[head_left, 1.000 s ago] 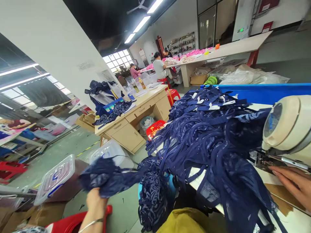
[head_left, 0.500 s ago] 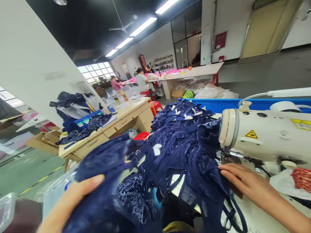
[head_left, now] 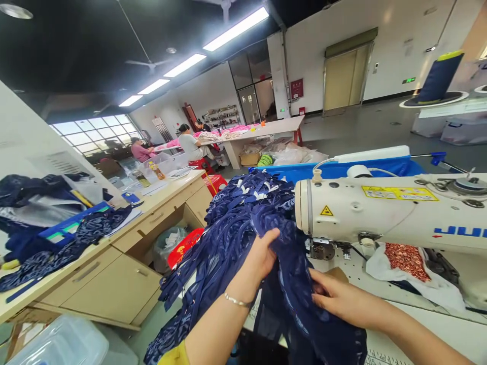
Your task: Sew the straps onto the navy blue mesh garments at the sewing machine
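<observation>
A big heap of navy lace garments with straps point(head_left: 232, 223) lies on the left end of the sewing table and spills over its edge. My left hand point(head_left: 262, 256), with a thin bracelet at the wrist, grips a navy lace piece point(head_left: 292, 284) just left of the needle area. My right hand point(head_left: 335, 299) pinches the same piece lower down, its fingers closed on the fabric. A cream sewing machine point(head_left: 380, 210) stands right behind both hands, its head point(head_left: 323, 248) a little above my right hand.
A wooden desk point(head_left: 125, 253) with navy fabric and a blue tray stands at left. Red stools point(head_left: 182, 246) and a clear plastic bin point(head_left: 61, 344) sit on the floor. Other people sit at a long table point(head_left: 262, 129) far back. A patterned red cloth point(head_left: 405, 258) lies under the machine arm.
My left hand has lifted the navy piece from low on the left up to the machine. My right hand has moved left onto the same piece. The view has swung right.
</observation>
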Demonstrator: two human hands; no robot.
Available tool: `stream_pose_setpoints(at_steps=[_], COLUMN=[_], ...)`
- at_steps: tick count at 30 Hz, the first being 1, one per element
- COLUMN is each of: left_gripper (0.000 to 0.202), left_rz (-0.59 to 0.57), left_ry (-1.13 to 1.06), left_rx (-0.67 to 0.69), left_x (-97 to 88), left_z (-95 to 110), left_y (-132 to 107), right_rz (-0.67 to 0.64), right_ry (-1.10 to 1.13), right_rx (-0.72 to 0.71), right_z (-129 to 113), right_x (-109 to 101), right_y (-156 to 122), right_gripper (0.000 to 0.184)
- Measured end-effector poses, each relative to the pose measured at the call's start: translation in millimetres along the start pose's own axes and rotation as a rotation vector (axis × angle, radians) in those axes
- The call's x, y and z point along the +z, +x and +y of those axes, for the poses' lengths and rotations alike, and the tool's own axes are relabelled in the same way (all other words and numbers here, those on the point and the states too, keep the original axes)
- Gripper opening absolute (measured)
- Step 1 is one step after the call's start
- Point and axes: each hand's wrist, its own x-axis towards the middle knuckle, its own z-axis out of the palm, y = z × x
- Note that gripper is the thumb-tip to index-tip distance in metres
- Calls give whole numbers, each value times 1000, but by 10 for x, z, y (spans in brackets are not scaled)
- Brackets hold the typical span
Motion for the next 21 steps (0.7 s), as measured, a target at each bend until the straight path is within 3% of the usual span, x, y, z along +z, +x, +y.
stream_pose_setpoints(at_steps=[4,8,13,15,21], left_gripper=[36,30,51,57,56], left_rz=[163,155,151,92,-244], left_ry=[-181,-83,8,114,600], left_rx=[7,-68,3,79,413], left_x=[124,178,147,152,229], left_z=[267,437,432,436,438], left_y=[340,488,445,412,552], right_rz=[-26,85,226,250,366], right_ry=[-116,-88,110,80,-67], right_rx=[91,130,79,93,142], right_z=[-13,60,163,171,198], right_x=[-104,-175,-174,-145,-37], right_y=[-11,47,153,174,197], right_gripper=[15,17,27,33,82])
